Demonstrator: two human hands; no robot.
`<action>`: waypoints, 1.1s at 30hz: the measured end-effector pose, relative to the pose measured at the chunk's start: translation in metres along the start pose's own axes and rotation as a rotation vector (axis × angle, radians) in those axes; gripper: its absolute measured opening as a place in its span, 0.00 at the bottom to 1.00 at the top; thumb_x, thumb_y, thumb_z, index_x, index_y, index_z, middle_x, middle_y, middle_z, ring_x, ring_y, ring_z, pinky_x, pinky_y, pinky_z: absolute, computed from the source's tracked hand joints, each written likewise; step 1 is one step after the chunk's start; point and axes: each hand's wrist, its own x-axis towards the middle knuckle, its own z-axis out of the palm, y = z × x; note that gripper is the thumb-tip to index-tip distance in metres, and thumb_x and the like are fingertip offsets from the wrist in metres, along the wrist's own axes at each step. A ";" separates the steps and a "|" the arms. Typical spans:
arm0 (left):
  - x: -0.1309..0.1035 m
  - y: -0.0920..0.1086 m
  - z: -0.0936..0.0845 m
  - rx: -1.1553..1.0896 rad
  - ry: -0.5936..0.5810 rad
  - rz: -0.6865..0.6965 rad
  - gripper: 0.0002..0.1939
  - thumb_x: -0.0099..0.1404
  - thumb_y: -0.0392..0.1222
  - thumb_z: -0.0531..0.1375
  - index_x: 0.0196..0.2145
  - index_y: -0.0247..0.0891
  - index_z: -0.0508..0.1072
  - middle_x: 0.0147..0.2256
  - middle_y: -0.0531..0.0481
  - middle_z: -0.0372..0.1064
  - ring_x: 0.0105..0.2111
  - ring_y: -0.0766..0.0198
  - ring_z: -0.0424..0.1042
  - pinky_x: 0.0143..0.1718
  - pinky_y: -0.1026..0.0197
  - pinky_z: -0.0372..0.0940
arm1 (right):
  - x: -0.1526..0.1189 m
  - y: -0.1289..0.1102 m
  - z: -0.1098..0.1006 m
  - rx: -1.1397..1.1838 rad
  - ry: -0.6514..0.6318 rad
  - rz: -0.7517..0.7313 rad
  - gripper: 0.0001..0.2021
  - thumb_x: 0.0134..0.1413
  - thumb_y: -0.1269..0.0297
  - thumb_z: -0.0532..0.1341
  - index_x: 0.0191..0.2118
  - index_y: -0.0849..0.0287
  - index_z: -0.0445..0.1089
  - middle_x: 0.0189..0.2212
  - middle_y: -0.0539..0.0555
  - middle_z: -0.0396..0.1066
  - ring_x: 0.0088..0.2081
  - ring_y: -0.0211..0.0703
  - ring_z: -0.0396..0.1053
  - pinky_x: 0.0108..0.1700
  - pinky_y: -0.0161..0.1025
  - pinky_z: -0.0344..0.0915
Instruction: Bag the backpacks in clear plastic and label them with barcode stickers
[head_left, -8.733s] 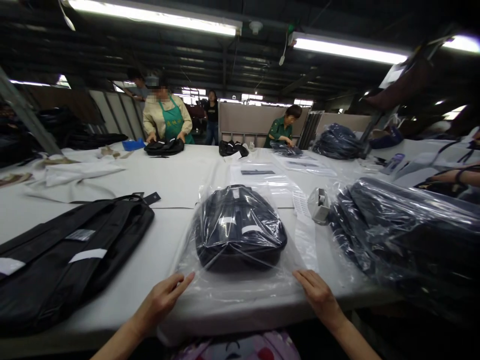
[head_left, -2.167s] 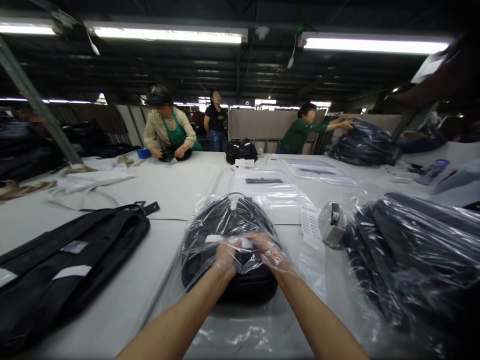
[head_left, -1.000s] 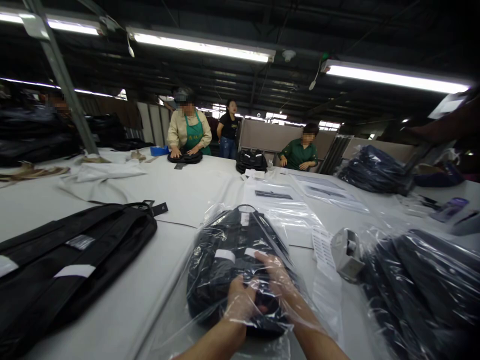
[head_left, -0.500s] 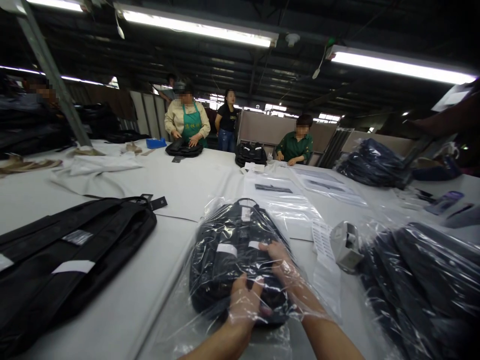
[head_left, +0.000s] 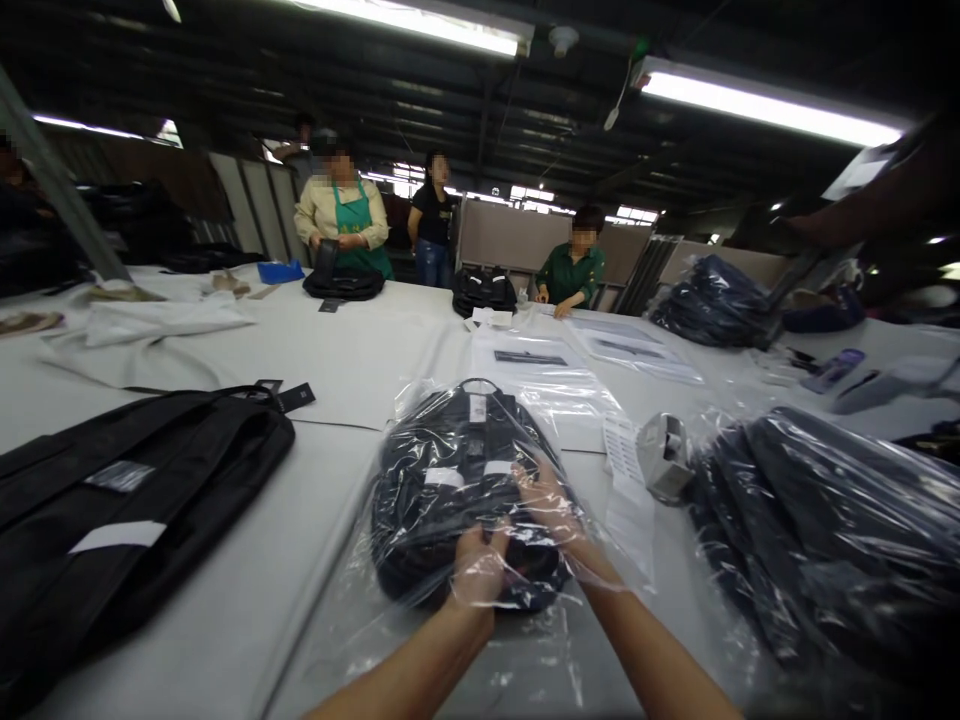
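In front of me a black backpack (head_left: 427,525) lies straps up inside a clear plastic bag (head_left: 352,610). White bands cross its shoulder straps, and a white label sits below its top loop. Both my hands are under the clear film. My left hand (head_left: 478,568) is closed on the backpack's lower edge, thumb and forefinger showing on top. Further up on the right side, my right hand (head_left: 546,500) lies against the pack with its fingers stretched toward the right strap. The undersides of both hands are hidden.
Another black backpack (head_left: 165,500) with tags lies to the left. Wrapped bags (head_left: 840,530) are piled at right, beside a grey-white dispenser (head_left: 666,460) and a label strip (head_left: 624,460). Flat plastic bags (head_left: 536,385) lie ahead. Several people stand or work across the table (head_left: 360,355).
My view has shifted slightly, so most things sit further left and higher. Both hands remain at the backpack under the film. Across the table, the aproned person has lifted part of a black bag.
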 end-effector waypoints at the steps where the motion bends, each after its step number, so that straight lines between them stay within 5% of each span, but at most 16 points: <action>1: -0.004 -0.004 -0.005 0.005 -0.034 0.020 0.12 0.61 0.43 0.60 0.39 0.33 0.68 0.39 0.41 0.71 0.36 0.57 0.73 0.32 0.60 0.71 | -0.013 0.004 -0.001 -0.033 0.025 0.003 0.33 0.52 0.48 0.56 0.59 0.63 0.53 0.47 0.64 0.68 0.51 0.59 0.64 0.55 0.59 0.55; 4: -0.030 -0.018 -0.044 0.188 -0.187 0.220 0.17 0.59 0.45 0.63 0.44 0.35 0.69 0.44 0.40 0.69 0.42 0.58 0.72 0.40 0.63 0.69 | -0.073 0.027 -0.014 -0.269 0.107 -0.218 0.24 0.54 0.53 0.57 0.52 0.63 0.62 0.42 0.62 0.71 0.46 0.57 0.68 0.50 0.55 0.61; 7: -0.071 -0.020 -0.101 0.703 -0.275 0.714 0.11 0.60 0.43 0.61 0.41 0.42 0.71 0.36 0.48 0.72 0.33 0.62 0.72 0.32 0.66 0.68 | -0.141 0.052 -0.047 -0.567 0.161 -0.753 0.02 0.53 0.66 0.60 0.33 0.57 0.69 0.23 0.51 0.69 0.27 0.42 0.69 0.33 0.40 0.65; 10: -0.098 -0.004 -0.133 1.161 -0.050 1.357 0.20 0.58 0.45 0.64 0.48 0.47 0.65 0.47 0.42 0.68 0.40 0.53 0.69 0.40 0.53 0.66 | -0.169 0.052 -0.079 -0.746 0.362 -1.017 0.13 0.46 0.66 0.66 0.39 0.56 0.67 0.32 0.56 0.70 0.37 0.50 0.69 0.41 0.46 0.64; 12: -0.097 0.013 -0.132 1.406 0.066 1.549 0.29 0.56 0.47 0.65 0.53 0.50 0.60 0.59 0.36 0.52 0.52 0.41 0.60 0.48 0.38 0.57 | -0.159 0.040 -0.087 -0.866 0.463 -0.996 0.24 0.44 0.59 0.67 0.48 0.59 0.64 0.48 0.67 0.64 0.52 0.66 0.60 0.50 0.62 0.57; 14: -0.082 0.029 -0.122 1.608 0.043 1.602 0.30 0.58 0.42 0.64 0.56 0.51 0.57 0.62 0.36 0.42 0.58 0.36 0.50 0.52 0.32 0.49 | -0.137 0.027 -0.083 -0.948 0.411 -1.005 0.27 0.47 0.58 0.65 0.53 0.60 0.61 0.55 0.70 0.55 0.57 0.71 0.51 0.53 0.68 0.51; 16: -0.063 0.043 -0.113 1.745 -0.081 1.657 0.28 0.61 0.34 0.59 0.57 0.47 0.58 0.61 0.37 0.47 0.59 0.40 0.49 0.55 0.36 0.49 | -0.117 0.017 -0.073 -0.964 0.247 -1.128 0.21 0.52 0.67 0.61 0.53 0.60 0.62 0.54 0.67 0.58 0.56 0.63 0.55 0.53 0.61 0.55; 19: -0.047 0.068 -0.118 1.883 -0.473 1.689 0.16 0.63 0.29 0.54 0.49 0.34 0.67 0.53 0.39 0.61 0.54 0.53 0.60 0.55 0.52 0.56 | -0.109 0.007 -0.059 -0.885 -0.012 -1.279 0.13 0.55 0.78 0.54 0.45 0.60 0.67 0.50 0.60 0.66 0.52 0.49 0.61 0.53 0.51 0.59; 22: -0.059 0.099 -0.135 1.895 -0.834 1.443 0.06 0.61 0.38 0.60 0.37 0.37 0.73 0.51 0.44 0.64 0.49 0.56 0.65 0.54 0.53 0.58 | -0.119 0.000 -0.060 -0.788 -0.295 -1.215 0.08 0.56 0.68 0.57 0.42 0.60 0.68 0.50 0.58 0.67 0.51 0.49 0.64 0.52 0.50 0.61; 24: -0.072 0.119 -0.138 1.800 -0.888 1.270 0.07 0.61 0.45 0.60 0.33 0.40 0.73 0.51 0.47 0.65 0.49 0.55 0.65 0.51 0.53 0.60 | -0.124 -0.005 -0.066 -0.679 -0.430 -1.155 0.14 0.55 0.61 0.58 0.46 0.60 0.66 0.47 0.58 0.70 0.46 0.47 0.68 0.47 0.45 0.66; 26: -0.079 0.135 -0.128 1.648 -0.794 1.229 0.10 0.67 0.44 0.53 0.37 0.40 0.73 0.51 0.47 0.66 0.50 0.58 0.64 0.50 0.54 0.61 | -0.120 -0.011 -0.071 -0.491 -0.345 -1.103 0.14 0.57 0.64 0.57 0.49 0.60 0.65 0.42 0.56 0.72 0.41 0.42 0.70 0.42 0.39 0.68; 29: -0.067 0.143 -0.100 1.549 -0.687 1.341 0.16 0.70 0.40 0.47 0.53 0.36 0.64 0.57 0.43 0.58 0.58 0.59 0.55 0.57 0.52 0.55 | -0.099 -0.020 -0.068 -0.300 -0.078 -0.991 0.09 0.57 0.69 0.56 0.43 0.58 0.67 0.37 0.54 0.70 0.39 0.39 0.69 0.42 0.35 0.67; 31: -0.045 0.138 -0.086 1.636 -0.821 1.431 0.24 0.69 0.44 0.51 0.59 0.34 0.56 0.61 0.40 0.48 0.62 0.54 0.45 0.61 0.47 0.47 | -0.084 -0.021 -0.060 -0.312 -0.117 -0.951 0.05 0.56 0.67 0.58 0.39 0.59 0.68 0.36 0.55 0.67 0.38 0.39 0.67 0.41 0.36 0.66; 33: -0.017 0.126 -0.086 1.729 -1.059 1.470 0.29 0.66 0.47 0.55 0.60 0.35 0.54 0.62 0.40 0.45 0.63 0.53 0.42 0.62 0.46 0.42 | -0.073 -0.014 -0.048 -0.364 -0.309 -0.952 0.07 0.54 0.63 0.60 0.36 0.60 0.68 0.36 0.55 0.64 0.39 0.40 0.65 0.42 0.37 0.66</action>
